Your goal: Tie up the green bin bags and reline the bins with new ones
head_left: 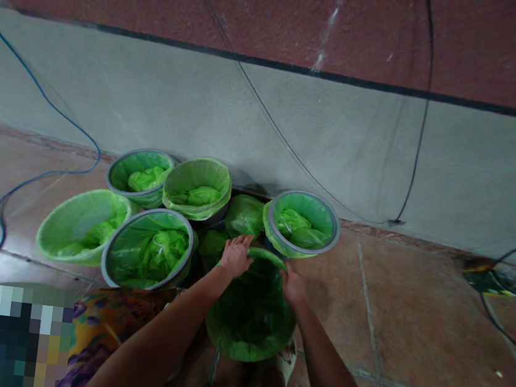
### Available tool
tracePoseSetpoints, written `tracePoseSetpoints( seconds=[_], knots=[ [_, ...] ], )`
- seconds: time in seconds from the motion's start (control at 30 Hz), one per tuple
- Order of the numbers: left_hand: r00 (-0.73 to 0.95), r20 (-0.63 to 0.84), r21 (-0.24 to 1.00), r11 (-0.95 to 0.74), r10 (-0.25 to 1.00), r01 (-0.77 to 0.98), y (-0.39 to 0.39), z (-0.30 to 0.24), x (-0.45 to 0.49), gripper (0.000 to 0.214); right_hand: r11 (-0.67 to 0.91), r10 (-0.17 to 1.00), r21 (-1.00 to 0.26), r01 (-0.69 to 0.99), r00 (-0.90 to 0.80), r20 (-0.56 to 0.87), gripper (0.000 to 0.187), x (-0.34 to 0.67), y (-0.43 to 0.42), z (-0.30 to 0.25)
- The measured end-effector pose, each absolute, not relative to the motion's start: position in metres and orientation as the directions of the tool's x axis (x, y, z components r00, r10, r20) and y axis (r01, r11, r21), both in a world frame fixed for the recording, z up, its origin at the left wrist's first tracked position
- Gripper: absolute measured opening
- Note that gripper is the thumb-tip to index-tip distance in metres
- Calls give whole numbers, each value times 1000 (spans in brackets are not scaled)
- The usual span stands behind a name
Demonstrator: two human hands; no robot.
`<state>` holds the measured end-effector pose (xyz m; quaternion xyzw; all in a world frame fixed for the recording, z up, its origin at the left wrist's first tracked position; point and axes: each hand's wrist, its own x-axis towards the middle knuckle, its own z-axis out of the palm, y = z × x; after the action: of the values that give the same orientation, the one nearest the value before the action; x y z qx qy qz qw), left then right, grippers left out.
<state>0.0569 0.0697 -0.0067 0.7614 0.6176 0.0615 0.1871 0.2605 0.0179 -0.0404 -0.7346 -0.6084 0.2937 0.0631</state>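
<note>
Between my knees, a bin lined with a green plastic bag tilts toward me, its mouth facing up and its inside dark. My left hand is at the far left of the rim, thumb inside and fingers reaching over the outer edge of the bag. On the right of the same rim, my right hand grips the bag's edge, with its fingertips partly hidden. Just beyond my left hand lie a bunched green bag and another bin with a grey rim.
Several lined bins stand at the left, including a grey-rimmed one and a tilted one. Behind them is a wall. A blue cable crosses the tiled floor at the left; a black cable hangs at the right.
</note>
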Motion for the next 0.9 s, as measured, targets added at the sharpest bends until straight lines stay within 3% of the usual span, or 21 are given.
tracePoseSetpoints(
  seconds=[0.17,0.27,0.4,0.5,0.73,0.9],
  knots=[
    [-102,-23,468,101,994,878,51,7,33,57,-481,871,-379,790,382,-309,47,247,-29,-52],
    [-149,-21,487,140,989,862,41,9,24,51,-621,782,-333,709,531,-328,56,229,-63,-56],
    [-132,-42,489,135,990,862,44,7,21,42,-608,783,-459,649,588,-206,63,222,-80,-47],
    [-82,-57,466,99,995,879,56,6,26,38,-499,846,-493,712,524,-100,61,233,-53,-30],
    [244,-124,345,-188,962,920,81,0,60,35,-173,978,-446,878,98,-186,43,228,46,-15],
    [289,-275,278,-212,917,937,87,-17,62,35,-119,952,-339,933,11,-304,40,218,58,-31]
  ],
)
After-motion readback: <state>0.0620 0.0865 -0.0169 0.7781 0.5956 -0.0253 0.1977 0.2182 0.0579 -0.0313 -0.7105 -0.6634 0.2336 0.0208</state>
